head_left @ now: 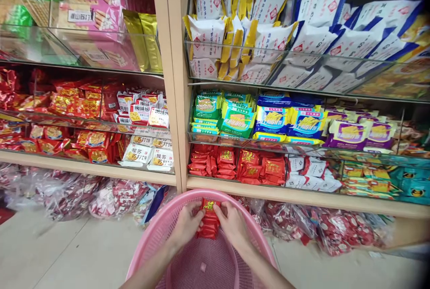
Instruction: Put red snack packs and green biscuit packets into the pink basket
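Observation:
Between my two hands is a stack of small red snack packets (pixel 208 222) with gold lettering on the top one. My left hand (pixel 188 222) grips its left side, fingers bent against the wrappers. On the right side my right hand (pixel 232 222) presses it with thumb and fingers. Both hands are inside the upper part of a pink mesh plastic basket (pixel 148 244), over its far wall. Whether the stack touches the basket cannot be made out. Just beyond the rim, matching red packets (pixel 250 166) lie in a low shelf bin.
Wooden shelves (pixel 174 78) with clear-fronted bins rise ahead. They hold green biscuit packs (pixel 237 118), white-and-blue packs (pixel 316 42) and pink boxes (pixel 94 11). Bulging plastic bags (pixel 346 230) lie on the tiled floor (pixel 77 253) under the lowest shelf.

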### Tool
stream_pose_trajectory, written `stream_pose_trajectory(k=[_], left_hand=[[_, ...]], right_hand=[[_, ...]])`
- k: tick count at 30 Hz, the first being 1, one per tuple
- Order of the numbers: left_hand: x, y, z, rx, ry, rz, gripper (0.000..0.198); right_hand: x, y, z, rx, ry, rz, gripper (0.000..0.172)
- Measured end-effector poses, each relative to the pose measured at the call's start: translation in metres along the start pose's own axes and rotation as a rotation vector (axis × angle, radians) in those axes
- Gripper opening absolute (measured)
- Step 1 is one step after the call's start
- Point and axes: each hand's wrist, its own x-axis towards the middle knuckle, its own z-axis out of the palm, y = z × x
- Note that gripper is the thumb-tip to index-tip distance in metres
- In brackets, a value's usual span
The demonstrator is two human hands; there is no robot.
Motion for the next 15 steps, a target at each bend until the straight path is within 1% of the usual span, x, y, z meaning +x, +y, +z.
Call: stream_pose_trajectory(k=[3,5,7,9,12,15], left_hand=[[-0.001,0.001,0.000,-0.021,0.009,0.000,0.039],[-0.001,0.002,0.000,-0.041,0.014,0.001,0.036],[-0.001,0.003,-0.001,-0.047,0.008,-0.002,0.035],[-0.002,0.003,-0.003,-0.031,-0.010,0.007,0.035],[-0.004,0.001,-0.005,0.002,-0.048,0.017,0.039],[-0.005,0.001,-0.008,0.031,-0.044,-0.028,0.041]], right_hand=[[-0.002,0.000,-0.005,0.001,0.006,0.010,0.044],[-0.003,-0.003,-0.012,-0.011,0.022,0.001,0.043],[-0.004,-0.012,-0.022,-0.033,0.061,-0.019,0.041],[0.000,-0.025,-0.033,-0.033,0.129,-0.060,0.040],[0.021,-0.052,-0.043,0.031,0.230,-0.164,0.036],[0.055,-0.083,-0.043,0.141,0.233,-0.226,0.032]])
